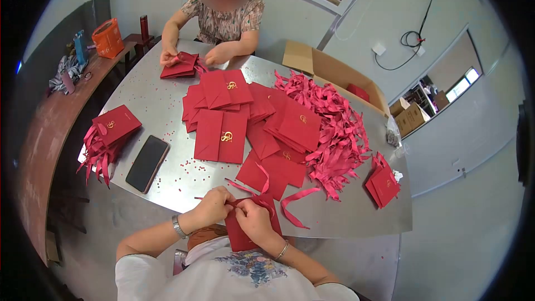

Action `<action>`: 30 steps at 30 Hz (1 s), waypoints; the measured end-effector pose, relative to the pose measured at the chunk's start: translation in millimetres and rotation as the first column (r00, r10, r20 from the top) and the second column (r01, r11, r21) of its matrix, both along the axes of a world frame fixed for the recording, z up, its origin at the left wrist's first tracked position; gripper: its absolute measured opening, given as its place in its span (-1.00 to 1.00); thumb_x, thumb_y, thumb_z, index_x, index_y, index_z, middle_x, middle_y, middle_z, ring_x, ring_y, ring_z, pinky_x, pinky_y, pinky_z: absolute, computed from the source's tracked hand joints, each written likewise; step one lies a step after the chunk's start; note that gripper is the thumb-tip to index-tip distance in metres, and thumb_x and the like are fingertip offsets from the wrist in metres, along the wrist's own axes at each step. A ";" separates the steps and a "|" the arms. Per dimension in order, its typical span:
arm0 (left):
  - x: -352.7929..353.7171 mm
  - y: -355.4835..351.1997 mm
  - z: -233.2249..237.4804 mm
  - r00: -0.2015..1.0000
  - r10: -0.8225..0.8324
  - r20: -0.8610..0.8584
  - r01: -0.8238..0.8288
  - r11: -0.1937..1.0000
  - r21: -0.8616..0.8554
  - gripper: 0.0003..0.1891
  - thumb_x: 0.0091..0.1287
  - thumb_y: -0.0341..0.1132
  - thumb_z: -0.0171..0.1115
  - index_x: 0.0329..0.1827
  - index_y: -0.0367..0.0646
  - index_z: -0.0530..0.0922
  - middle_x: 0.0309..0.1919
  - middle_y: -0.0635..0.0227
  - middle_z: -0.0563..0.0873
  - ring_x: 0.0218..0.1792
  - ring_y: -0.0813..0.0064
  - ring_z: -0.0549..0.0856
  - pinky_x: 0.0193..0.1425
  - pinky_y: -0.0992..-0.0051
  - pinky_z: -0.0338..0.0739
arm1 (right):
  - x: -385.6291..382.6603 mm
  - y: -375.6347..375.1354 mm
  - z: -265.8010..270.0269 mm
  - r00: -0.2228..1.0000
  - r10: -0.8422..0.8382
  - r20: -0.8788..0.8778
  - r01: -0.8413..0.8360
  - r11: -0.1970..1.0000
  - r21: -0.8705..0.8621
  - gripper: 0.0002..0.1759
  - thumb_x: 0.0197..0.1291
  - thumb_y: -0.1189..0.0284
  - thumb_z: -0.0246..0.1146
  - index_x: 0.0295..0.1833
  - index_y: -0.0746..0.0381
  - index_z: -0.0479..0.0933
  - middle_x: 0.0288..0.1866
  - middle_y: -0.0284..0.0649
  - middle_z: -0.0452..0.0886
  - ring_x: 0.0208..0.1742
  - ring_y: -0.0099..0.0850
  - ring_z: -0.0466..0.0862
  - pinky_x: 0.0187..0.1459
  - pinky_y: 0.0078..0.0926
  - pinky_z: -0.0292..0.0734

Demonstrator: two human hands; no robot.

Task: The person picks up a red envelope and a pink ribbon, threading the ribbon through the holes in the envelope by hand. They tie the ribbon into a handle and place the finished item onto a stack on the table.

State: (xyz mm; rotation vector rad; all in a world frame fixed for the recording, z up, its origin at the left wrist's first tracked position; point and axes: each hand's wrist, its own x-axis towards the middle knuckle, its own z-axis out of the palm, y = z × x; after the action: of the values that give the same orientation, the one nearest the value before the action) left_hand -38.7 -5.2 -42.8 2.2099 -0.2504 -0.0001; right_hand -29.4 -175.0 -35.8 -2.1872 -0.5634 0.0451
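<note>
Though its top edge is partly hidden | red bag (239,238) clamped by left hand (215,205) and right hand (256,223)

Across the middle, the tabletop (184,189) is gleaming like smooth, bare metal. The red bags (209,145) on it are showing a matt, paper-like face with shiny gold print. At center right, the ribbons (334,134) are catching light like satiny cloth. Left of center, the phone (147,163) is presenting glossy black glass. At the left edge, the bench (56,134) is looking like worn, scuffed wood.
</note>
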 end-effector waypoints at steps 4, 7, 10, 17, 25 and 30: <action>-1.4 -8.7 3.0 0.998 0.049 0.033 -0.046 0.995 -0.092 -0.88 0.02 -0.52 0.34 -0.37 -0.29 0.59 -0.34 0.10 0.63 -0.22 0.14 0.64 -0.12 0.33 0.55 | -2.2 -3.2 -0.4 0.998 -0.014 0.059 0.014 1.000 0.009 -0.89 0.13 0.47 0.28 -0.26 0.28 0.56 -0.41 -0.02 0.64 -0.40 -0.11 0.69 -0.37 -0.24 0.57; 1.7 -12.6 4.8 0.997 0.061 0.055 -0.054 0.992 -0.117 -0.89 0.02 -0.55 0.32 -0.39 -0.30 0.57 -0.35 0.11 0.62 -0.25 0.14 0.63 -0.14 0.33 0.54 | 0.3 -4.9 -1.8 0.996 -0.028 0.090 0.027 1.000 0.017 -0.89 0.13 0.48 0.29 -0.25 0.27 0.55 -0.40 -0.02 0.64 -0.39 -0.09 0.69 -0.36 -0.23 0.57; 4.1 -16.3 4.4 0.996 0.069 0.059 -0.060 0.987 -0.147 -0.93 0.01 -0.57 0.25 -0.43 -0.33 0.56 -0.36 0.05 0.59 -0.27 0.06 0.62 -0.15 0.24 0.53 | 2.5 -5.8 -1.1 0.996 -0.032 0.083 0.031 0.999 0.009 -0.90 0.14 0.47 0.26 -0.27 0.27 0.54 -0.41 -0.01 0.64 -0.38 -0.08 0.68 -0.35 -0.19 0.57; -3.2 -21.3 6.7 0.983 0.057 0.176 -0.037 0.993 -0.111 -0.93 0.01 -0.58 0.24 -0.44 -0.32 0.55 -0.37 0.03 0.60 -0.26 0.04 0.61 -0.15 0.25 0.53 | 12.2 -12.9 0.7 0.882 -0.015 -0.472 0.114 0.976 0.183 -0.89 0.14 0.51 0.26 -0.27 0.34 0.58 -0.41 -0.02 0.67 -0.45 -0.28 0.70 -0.38 -0.37 0.56; -0.7 -18.5 6.6 0.998 0.029 0.052 -0.029 1.000 -0.010 -0.94 0.05 -0.53 0.20 -0.43 -0.34 0.59 -0.36 -0.03 0.61 -0.21 -0.01 0.60 -0.06 0.18 0.51 | 0.9 -7.7 -0.2 0.999 -0.038 -0.005 0.039 0.995 0.090 -0.91 0.14 0.50 0.28 -0.25 0.28 0.56 -0.41 -0.04 0.65 -0.40 -0.16 0.70 -0.36 -0.29 0.57; 1.0 -17.3 5.8 0.999 0.028 0.032 -0.027 0.999 -0.032 -0.89 0.05 -0.50 0.27 -0.34 -0.30 0.62 -0.34 0.03 0.62 -0.26 0.06 0.64 -0.13 0.28 0.55 | 3.3 -11.1 -1.9 0.999 -0.003 0.045 0.002 0.999 0.033 -0.91 0.14 0.50 0.27 -0.26 0.28 0.55 -0.38 -0.04 0.65 -0.37 -0.13 0.70 -0.35 -0.26 0.57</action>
State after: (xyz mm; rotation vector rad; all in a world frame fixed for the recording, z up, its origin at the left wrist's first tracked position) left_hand -37.8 -22.4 -37.0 2.1828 -0.2363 0.0544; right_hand -26.1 -186.2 -37.7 -2.1611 -0.5825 -0.0143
